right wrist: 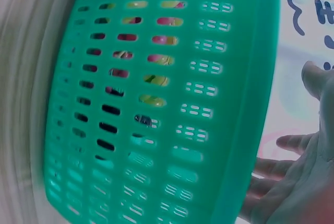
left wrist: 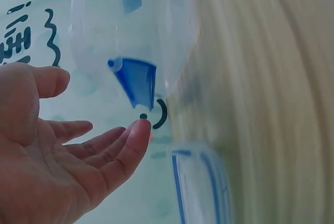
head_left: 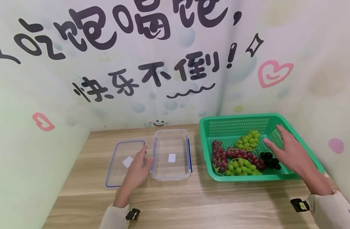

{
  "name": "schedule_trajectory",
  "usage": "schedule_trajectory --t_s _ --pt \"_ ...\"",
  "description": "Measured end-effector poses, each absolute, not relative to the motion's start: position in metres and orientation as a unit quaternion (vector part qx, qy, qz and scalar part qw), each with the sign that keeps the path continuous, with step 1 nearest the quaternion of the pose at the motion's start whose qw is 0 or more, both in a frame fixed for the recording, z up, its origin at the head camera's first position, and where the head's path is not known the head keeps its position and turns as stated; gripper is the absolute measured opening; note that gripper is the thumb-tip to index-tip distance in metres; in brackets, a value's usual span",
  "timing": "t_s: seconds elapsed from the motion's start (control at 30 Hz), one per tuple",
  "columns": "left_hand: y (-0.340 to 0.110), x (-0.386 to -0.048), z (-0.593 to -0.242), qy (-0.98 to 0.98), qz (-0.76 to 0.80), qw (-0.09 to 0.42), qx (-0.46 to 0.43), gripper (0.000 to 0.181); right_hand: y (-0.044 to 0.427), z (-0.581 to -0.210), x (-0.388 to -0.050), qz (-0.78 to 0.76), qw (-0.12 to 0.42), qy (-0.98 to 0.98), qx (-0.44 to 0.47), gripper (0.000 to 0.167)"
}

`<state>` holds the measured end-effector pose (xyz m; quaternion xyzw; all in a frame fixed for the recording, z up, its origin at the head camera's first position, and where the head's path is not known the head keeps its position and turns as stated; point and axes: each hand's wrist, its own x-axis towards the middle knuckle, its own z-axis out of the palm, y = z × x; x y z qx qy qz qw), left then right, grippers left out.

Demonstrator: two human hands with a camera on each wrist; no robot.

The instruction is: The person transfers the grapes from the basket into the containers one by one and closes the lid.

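My left hand (head_left: 136, 170) hovers with relaxed fingers between a clear lid (head_left: 113, 178) with a blue seal and a clear plastic container (head_left: 170, 176). In the left wrist view its fingers are spread and hold nothing, near a blue clip (left wrist: 138, 80) on the container. Over the right part of a green plastic basket (head_left: 235, 179) is my right hand (head_left: 292, 154), thumb and fingers apart, nothing held. Inside the basket lie green grapes (head_left: 247, 140), red grapes (head_left: 219, 157) and black grapes (head_left: 267, 160). The right wrist view shows the basket's slotted side (right wrist: 240, 78), with my right hand beyond its rim.
The wooden table (head_left: 192, 203) meets a printed curtain (head_left: 175, 111) right behind the containers. White labels lie on the lid and in the container. A gap of bare wood separates container and basket.
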<state>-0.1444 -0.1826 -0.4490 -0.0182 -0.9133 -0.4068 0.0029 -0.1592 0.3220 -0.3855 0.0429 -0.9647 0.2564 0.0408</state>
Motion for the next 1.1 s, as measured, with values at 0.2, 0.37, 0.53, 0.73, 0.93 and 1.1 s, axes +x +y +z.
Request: schedule_trajectory --t_s 0.2,0.37,0.53,0.73,0.93,1.1 --pt "-0.173 -0.147 -0.457 -0.910 -0.415 0.004 -0.010 0.062 0.321 -0.382 -0.165 0.280 0.010 -0.960 0.018 0.087" --pt "-0.168 -0.147 -0.459 -0.907 -0.420 0.010 -0.008 0.061 0.320 -0.378 -0.173 0.311 -0.038 -0.950 -0.009 0.093" --pt "-0.165 -0.147 -0.463 -0.907 -0.420 0.019 -0.016 0.059 0.319 -0.378 -0.181 0.349 -0.090 -0.933 -0.027 0.096" --pt "-0.161 -0.148 -0.465 -0.905 -0.425 0.026 -0.016 0.058 0.317 -0.380 -0.192 0.436 -0.136 -0.888 -0.049 0.103" --pt "-0.159 -0.150 -0.466 -0.897 -0.440 0.030 -0.019 0.055 0.316 -0.382 -0.201 0.486 -0.172 -0.853 -0.087 0.111" --pt "-0.158 -0.149 -0.468 -0.894 -0.447 0.019 -0.014 0.057 0.313 -0.385 -0.209 0.498 -0.199 -0.837 -0.105 0.114"
